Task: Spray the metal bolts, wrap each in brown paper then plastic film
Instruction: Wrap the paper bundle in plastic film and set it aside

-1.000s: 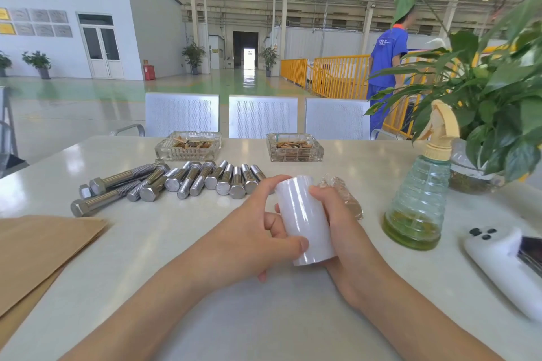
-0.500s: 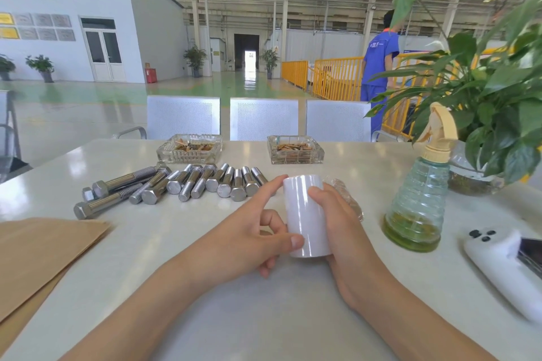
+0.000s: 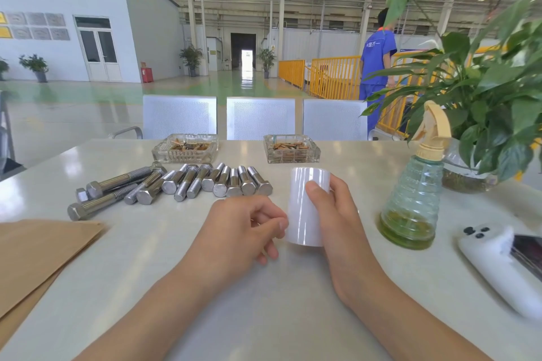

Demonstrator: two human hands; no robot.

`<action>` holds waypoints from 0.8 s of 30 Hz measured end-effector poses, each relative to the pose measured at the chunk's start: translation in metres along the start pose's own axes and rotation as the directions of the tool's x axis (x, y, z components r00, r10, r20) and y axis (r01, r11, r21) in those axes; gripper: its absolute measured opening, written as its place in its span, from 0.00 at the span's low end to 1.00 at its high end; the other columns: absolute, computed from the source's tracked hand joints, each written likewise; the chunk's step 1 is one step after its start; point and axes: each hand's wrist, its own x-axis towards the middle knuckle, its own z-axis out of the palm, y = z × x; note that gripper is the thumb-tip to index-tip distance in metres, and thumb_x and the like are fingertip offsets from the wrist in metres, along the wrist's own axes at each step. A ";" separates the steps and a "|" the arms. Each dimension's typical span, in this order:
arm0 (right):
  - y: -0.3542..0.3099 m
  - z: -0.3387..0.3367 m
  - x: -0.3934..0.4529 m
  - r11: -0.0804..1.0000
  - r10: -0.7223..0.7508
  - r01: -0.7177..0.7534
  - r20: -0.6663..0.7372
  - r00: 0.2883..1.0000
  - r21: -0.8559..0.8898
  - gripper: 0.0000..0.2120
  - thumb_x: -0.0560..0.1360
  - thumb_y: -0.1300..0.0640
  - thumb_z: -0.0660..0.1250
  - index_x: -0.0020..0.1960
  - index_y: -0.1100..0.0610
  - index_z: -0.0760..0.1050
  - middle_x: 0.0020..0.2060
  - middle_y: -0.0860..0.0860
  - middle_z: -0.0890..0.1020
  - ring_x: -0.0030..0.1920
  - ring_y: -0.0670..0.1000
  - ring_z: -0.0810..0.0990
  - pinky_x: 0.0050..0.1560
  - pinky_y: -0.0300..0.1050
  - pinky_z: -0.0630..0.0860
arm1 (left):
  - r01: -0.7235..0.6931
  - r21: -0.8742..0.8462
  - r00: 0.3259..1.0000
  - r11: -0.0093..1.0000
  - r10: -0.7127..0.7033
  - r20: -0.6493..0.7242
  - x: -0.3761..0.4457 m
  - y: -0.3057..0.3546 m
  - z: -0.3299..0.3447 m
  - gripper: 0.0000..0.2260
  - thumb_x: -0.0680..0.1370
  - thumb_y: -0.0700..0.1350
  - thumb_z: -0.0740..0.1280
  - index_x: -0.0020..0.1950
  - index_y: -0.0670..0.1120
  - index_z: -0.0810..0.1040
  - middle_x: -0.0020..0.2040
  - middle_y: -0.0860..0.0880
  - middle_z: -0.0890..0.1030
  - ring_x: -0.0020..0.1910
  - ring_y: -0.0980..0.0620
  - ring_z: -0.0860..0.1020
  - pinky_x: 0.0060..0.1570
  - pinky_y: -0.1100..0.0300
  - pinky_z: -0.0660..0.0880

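Film roll (image 3: 306,208) held upright in right hand (image 3: 337,220), closed around it, so free edge can be searched; left hand (image 3: 243,228) half-curled, fingertips at roll side, nothing gripped; bolts (image 3: 187,182) unwrapped behind on worktop (image 3: 264,302); brown paper (image 3: 38,255) at left, spray bottle (image 3: 413,199) at right, both kept in reach

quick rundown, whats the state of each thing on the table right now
film roll: upright, gripped by right hand
left hand: fingers curled beside the roll
bolts: bare, lying in a pile
brown paper: flat, unused
spray bottle: upright, some green liquid at the bottom
ashtrays: hold butts
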 end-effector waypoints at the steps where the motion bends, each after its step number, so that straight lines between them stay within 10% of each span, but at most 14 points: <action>1: 0.001 0.000 0.000 1.000 -0.004 0.004 -0.004 1.000 0.001 0.08 0.82 0.49 0.66 0.60 0.42 0.77 0.48 0.42 0.85 0.48 0.42 0.84 0.40 0.32 0.77 | -0.025 0.057 1.000 0.998 0.025 -0.006 -0.001 0.000 0.001 0.07 0.78 0.39 0.72 0.41 0.47 0.84 0.35 0.50 0.84 0.30 0.49 0.83 0.31 0.51 0.82; 8: 0.003 0.002 0.001 0.999 -0.032 0.032 0.005 0.999 -0.037 0.09 0.81 0.51 0.67 0.60 0.41 0.77 0.48 0.36 0.84 0.48 0.37 0.83 0.41 0.28 0.75 | -0.104 0.391 0.988 0.915 0.140 -0.065 -0.003 -0.001 0.006 0.06 0.74 0.46 0.70 0.38 0.55 0.78 0.36 0.60 0.82 0.30 0.61 0.80 0.31 0.65 0.73; 13: -0.004 0.000 0.004 0.984 0.147 -0.149 0.028 0.989 0.097 0.09 0.81 0.48 0.64 0.58 0.48 0.79 0.51 0.54 0.86 0.52 0.56 0.86 0.51 0.52 0.83 | 0.044 0.134 0.995 0.990 -0.031 -0.092 0.002 -0.001 -0.003 0.06 0.74 0.42 0.69 0.38 0.50 0.79 0.37 0.52 0.81 0.33 0.53 0.84 0.30 0.58 0.79; 24: -0.018 -0.006 0.002 0.881 0.315 -0.360 0.188 0.930 0.306 0.15 0.78 0.45 0.69 0.59 0.54 0.79 0.51 0.59 0.85 0.45 0.56 0.83 0.47 0.51 0.78 | 0.058 -0.120 0.988 0.991 -0.074 -0.134 0.002 0.007 -0.007 0.04 0.76 0.35 0.68 0.43 0.42 0.76 0.34 0.47 0.83 0.33 0.47 0.82 0.42 0.46 0.83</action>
